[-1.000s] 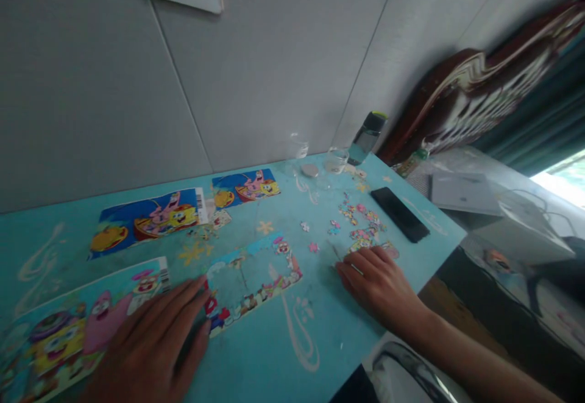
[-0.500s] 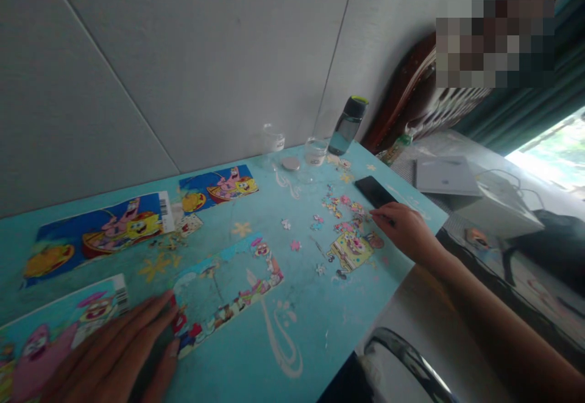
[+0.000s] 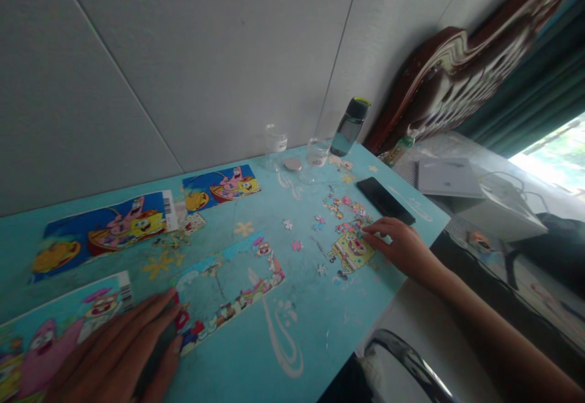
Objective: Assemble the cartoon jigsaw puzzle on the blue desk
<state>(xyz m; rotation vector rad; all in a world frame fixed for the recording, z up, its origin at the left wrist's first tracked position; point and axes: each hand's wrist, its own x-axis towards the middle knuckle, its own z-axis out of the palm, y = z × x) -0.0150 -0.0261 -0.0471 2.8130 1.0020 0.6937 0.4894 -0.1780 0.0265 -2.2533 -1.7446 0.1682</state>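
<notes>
The puzzle border (image 3: 228,311) lies flat at mid-worktop, between the wall-side edge and the near edge of the teal worktop (image 3: 237,363). Its strip of joined pieces appears to run all round, although the pale upper side blends into the surface; the centre is unfilled.

The left hand (image 3: 114,348) rests at the border's left end, partly over the teal picture card (image 3: 46,342). Its fingers are extended and grip nothing; the pressure applied cannot be determined.

The right hand (image 3: 395,241) is at the yellow character section (image 3: 351,252), near the right corner. Its fingers are partly bent, with the tips over the upper right of this section. Whether a piece is pinched there cannot be determined.

Progress, as judged: the outline is essentially built, and the yellow section looks largely joined but lies outside the border. Outstanding are the border's interior and the loose pieces (image 3: 345,205) heaped beyond that section, toward the right edge. A pink piece (image 3: 297,245) and a pale piece (image 3: 287,224) lie separately between border and heap.

The phone (image 3: 384,200) lies beside the heap, along the right edge. The bottle (image 3: 350,127) stands at the far right corner.
</notes>
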